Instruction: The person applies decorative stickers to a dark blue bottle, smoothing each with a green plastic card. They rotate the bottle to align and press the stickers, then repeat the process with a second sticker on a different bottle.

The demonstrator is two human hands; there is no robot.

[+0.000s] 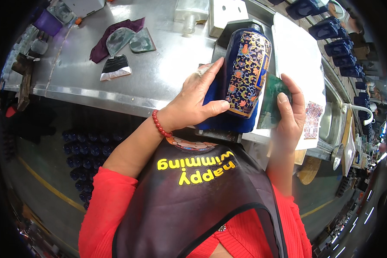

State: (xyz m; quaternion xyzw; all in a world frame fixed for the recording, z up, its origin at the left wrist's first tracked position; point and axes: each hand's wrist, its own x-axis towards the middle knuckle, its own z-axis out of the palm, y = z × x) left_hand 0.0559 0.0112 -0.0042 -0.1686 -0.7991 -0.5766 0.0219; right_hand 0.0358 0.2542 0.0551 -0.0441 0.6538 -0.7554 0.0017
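A dark blue bottle [232,116] with a colourful floral decal [247,71] on its upper face lies in a dark cradle at the table's edge, neck pointing away. My left hand [193,99] steadies it from the left, fingers along its side and thumb on the decal's lower part. In my right hand [292,107] is a flat green scraper [269,101], pinched between thumb and fingers, just right of the bottle. Whether the scraper's edge touches the bottle, I cannot tell.
On the metal table [81,60] lie a purple cloth [99,46], greenish scraper pieces [142,41] and a black-and-white brush-like piece [116,69]. White sheets [294,47] sit to the right, one bearing a patterned decal [313,120]. Several blue bottles [324,28] line the far right; a sink [330,124] adjoins.
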